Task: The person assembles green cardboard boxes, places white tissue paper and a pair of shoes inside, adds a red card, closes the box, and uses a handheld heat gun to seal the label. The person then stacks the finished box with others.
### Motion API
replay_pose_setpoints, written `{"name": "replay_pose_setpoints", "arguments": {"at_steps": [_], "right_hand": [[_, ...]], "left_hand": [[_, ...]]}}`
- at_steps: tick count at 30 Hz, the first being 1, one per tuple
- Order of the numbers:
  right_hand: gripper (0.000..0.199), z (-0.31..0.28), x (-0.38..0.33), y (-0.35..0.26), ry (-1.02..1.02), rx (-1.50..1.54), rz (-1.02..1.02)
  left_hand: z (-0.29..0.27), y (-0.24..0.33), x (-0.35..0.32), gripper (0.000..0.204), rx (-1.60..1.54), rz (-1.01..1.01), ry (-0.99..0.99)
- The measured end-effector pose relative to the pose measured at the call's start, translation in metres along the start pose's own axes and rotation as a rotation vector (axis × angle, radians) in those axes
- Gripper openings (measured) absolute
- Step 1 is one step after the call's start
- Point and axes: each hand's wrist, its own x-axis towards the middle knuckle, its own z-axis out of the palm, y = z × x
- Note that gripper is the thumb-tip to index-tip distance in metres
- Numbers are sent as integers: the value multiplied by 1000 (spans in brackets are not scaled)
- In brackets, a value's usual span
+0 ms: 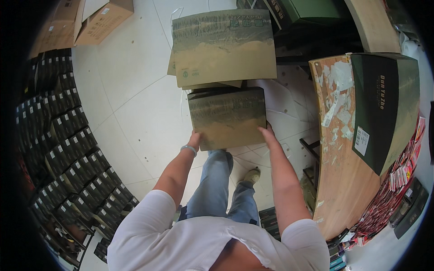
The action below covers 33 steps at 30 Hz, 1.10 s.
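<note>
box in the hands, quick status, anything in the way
Left grip and right grip: on opposite sides of the box. Box: printed face up. Just ahead: stacked boxes, contact unclear.

Wooden table, brown cardboard carton, tiled floor, possibly red packets

Nearer box: dark olive fading to tan. Shirt: white. Trousers: faded blue. Tabletop: tan.
</note>
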Motion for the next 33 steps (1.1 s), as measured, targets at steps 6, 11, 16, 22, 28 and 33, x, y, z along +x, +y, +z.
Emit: {"name": "replay_pose_setpoints", "arguments": {"at_steps": [6, 11, 16, 22, 28, 33], "right_hand": [[84, 22, -86, 20, 151, -48, -156], [90, 29, -297, -30, 137, -193, -255], [83, -23, -448, -76, 214, -18, -709], [72, -133, -538, -53, 537, 259, -735], [66, -282, -538, 44, 731, 283, -500], [85, -362, -565, 88, 1077, -96, -255]], "left_hand": [[-20, 32, -79, 39, -33, 36, -70], [-92, 43, -254, 39, -77, 147, -99], [-27, 113, -431, 55, 55, 521, -81], [86, 79, -496, 63, 203, 607, -405], [199, 10, -527, 67, 617, 534, -661], [271, 10, -532, 57, 1177, 410, -429]]}}
